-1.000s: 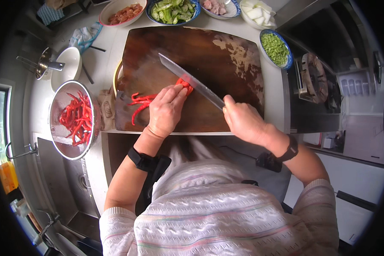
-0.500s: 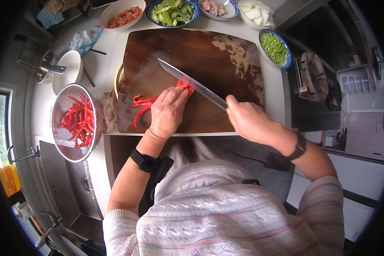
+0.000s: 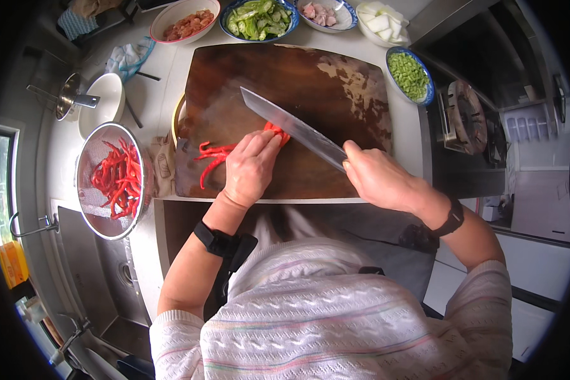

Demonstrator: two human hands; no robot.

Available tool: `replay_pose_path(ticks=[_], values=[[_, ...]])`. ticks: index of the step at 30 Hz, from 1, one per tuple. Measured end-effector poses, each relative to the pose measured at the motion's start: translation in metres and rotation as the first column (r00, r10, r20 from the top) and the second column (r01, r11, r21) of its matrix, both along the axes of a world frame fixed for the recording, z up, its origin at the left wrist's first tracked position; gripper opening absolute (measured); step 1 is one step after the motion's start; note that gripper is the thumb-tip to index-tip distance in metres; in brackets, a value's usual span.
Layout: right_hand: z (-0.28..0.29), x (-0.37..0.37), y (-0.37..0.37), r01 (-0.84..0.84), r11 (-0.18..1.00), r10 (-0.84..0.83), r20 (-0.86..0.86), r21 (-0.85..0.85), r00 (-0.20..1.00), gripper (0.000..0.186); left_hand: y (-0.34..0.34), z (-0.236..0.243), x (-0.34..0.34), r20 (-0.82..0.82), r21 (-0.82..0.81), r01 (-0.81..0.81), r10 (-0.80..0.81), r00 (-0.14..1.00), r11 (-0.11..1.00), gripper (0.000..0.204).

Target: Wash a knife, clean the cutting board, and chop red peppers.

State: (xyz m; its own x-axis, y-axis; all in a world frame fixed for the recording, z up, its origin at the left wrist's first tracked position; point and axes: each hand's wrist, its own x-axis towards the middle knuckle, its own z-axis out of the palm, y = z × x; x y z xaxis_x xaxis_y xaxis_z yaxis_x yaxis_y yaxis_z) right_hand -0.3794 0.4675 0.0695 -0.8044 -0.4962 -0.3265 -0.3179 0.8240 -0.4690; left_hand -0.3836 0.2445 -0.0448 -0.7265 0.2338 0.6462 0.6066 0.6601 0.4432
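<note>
On a dark, worn wooden board [image 3: 335, 126] lies a bunch of red chilies [image 3: 212, 153], their tails trailing left. My left hand [image 3: 250, 166] presses fingers curled over the bunch, pinning its right end. My right hand [image 3: 377, 177] is closed on the handle of a large rectangular-bladed knife [image 3: 291, 125], its blade slanting up-left across the chilies' right end, just beside my left fingertips. At the left, a metal mesh colander [image 3: 88, 206] holds many more red chilies [image 3: 117, 174].
Along the back sit bowls of meat [image 3: 187, 25], sliced greens [image 3: 256, 19], pink pieces [image 3: 320, 12] and white slices [image 3: 380, 22]. Chopped green pieces [image 3: 408, 76] stand right, a white bowl [image 3: 100, 104] and cloth [image 3: 123, 57] left. A sink [image 3: 92, 266] is lower left; a hob [image 3: 462, 117] is right.
My right hand and the knife have shifted right and slightly down over the last second. My left hand stays on the chilies, with only a slight shift.
</note>
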Motion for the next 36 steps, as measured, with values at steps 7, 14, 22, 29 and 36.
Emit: replay_pose_path(ticks=[7,14,22,29,36], values=[[-0.028,0.006,-0.001,0.039,0.996,-0.047,-0.089,-0.084,0.995,0.016,0.001,0.002,0.001,0.015,-0.01,-0.006,0.006,1.0,1.0,0.02],[0.001,0.002,0.006,-0.025,0.998,0.023,-0.032,-0.051,0.999,0.016,0.0,0.003,0.002,0.044,0.005,-0.011,0.011,0.999,1.0,0.023],[-0.032,-0.002,-0.005,0.049,0.996,-0.052,-0.035,-0.07,0.998,0.016,0.002,0.006,0.0,0.018,0.0,0.007,-0.007,1.0,1.0,0.023],[0.002,-0.002,0.002,-0.007,0.998,0.008,0.022,-0.055,1.0,0.017,0.0,0.004,0.003,0.071,-0.026,-0.024,0.025,0.997,0.999,0.022],[-0.023,-0.001,-0.012,0.005,1.0,-0.005,-0.029,-0.022,1.0,0.018,0.001,0.005,0.0,0.012,-0.042,-0.021,0.022,1.0,0.999,0.021]])
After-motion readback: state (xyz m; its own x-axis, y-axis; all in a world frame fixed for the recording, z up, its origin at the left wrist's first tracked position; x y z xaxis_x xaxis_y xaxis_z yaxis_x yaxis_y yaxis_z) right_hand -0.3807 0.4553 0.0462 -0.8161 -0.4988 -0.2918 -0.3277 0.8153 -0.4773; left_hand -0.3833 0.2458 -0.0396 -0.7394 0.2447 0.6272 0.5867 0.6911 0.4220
